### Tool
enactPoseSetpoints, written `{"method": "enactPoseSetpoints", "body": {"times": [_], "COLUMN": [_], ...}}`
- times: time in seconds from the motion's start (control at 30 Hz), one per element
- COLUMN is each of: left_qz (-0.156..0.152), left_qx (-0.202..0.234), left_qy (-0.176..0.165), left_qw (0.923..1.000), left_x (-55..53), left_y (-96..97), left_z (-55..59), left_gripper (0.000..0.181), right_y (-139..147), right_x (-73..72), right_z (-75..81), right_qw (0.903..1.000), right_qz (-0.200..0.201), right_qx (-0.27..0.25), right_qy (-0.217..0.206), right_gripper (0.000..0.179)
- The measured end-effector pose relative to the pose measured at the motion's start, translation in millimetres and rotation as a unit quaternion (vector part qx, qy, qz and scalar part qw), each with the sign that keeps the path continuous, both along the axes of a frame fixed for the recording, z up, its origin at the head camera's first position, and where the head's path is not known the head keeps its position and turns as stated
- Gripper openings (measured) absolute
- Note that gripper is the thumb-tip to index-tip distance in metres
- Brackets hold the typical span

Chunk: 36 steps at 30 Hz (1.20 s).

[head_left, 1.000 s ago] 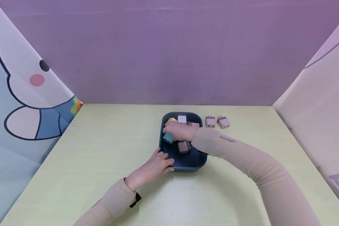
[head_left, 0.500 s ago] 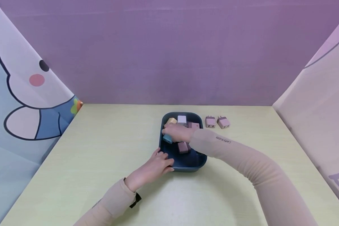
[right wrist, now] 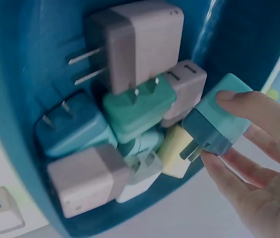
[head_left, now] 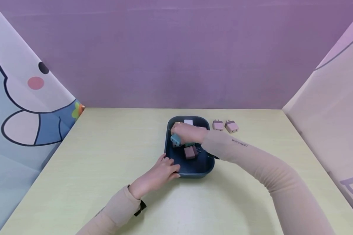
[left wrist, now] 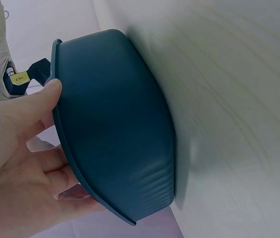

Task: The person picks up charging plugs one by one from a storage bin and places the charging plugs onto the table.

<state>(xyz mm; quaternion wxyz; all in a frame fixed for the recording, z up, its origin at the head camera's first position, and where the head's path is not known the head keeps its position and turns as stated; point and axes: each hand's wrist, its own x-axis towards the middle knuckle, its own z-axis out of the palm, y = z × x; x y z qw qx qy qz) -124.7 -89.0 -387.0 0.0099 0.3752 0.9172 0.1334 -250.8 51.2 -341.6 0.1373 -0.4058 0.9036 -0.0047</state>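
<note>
A dark blue plastic bin holds several plug-in USB chargers. My right hand is over its left inner side and pinches a teal charger between thumb and fingers, the two metal prongs angled down. Below and beside it lie a green charger, a blue charger, a pale yellow charger, a white charger and a large pink-and-mauve charger. At the bin's near left corner my left hand grips the rim, the thumb tip on the edge in the left wrist view.
On the table, just right of the bin's far end, stand two pink chargers side by side. A purple backdrop rises behind the table, with printed cloth panels at left and right.
My right hand has lifted slightly with the teal charger, which is now tilted, and a green charger shows beneath the hand. My left hand stays on the rim. The view has shifted slightly.
</note>
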Motion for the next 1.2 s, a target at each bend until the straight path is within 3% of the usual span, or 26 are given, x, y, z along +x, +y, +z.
{"method": "enactPoseSetpoints", "body": {"times": [0.33, 0.6, 0.9, 1.2], "left_qz": [0.002, 0.0, 0.003, 0.005], "left_qx": [-0.005, -0.005, -0.006, -0.012], "left_qy": [0.002, 0.004, -0.006, -0.007], "left_qw": [1.0, 1.0, 1.0, 0.9999], "left_x": [-0.2, 0.5, 1.6, 1.6], "left_y": [0.4, 0.2, 0.1, 0.0], "left_z": [-2.1, -0.8, 1.5, 0.9], "left_gripper": [0.011, 0.011, 0.011, 0.011], "right_y": [17.8, 33.1, 51.6, 65.5], "right_x": [-8.1, -17.8, -27.7, -34.8], "right_z": [12.8, 23.0, 25.5, 29.9], "right_qw": [0.9994, 0.9947, 0.9885, 0.9913], "right_qz": [-0.034, -0.09, -0.136, -0.122], "right_qx": [0.005, -0.015, -0.028, -0.038], "right_qy": [0.004, -0.047, -0.059, -0.03], "right_gripper": [0.041, 0.047, 0.049, 0.043]}}
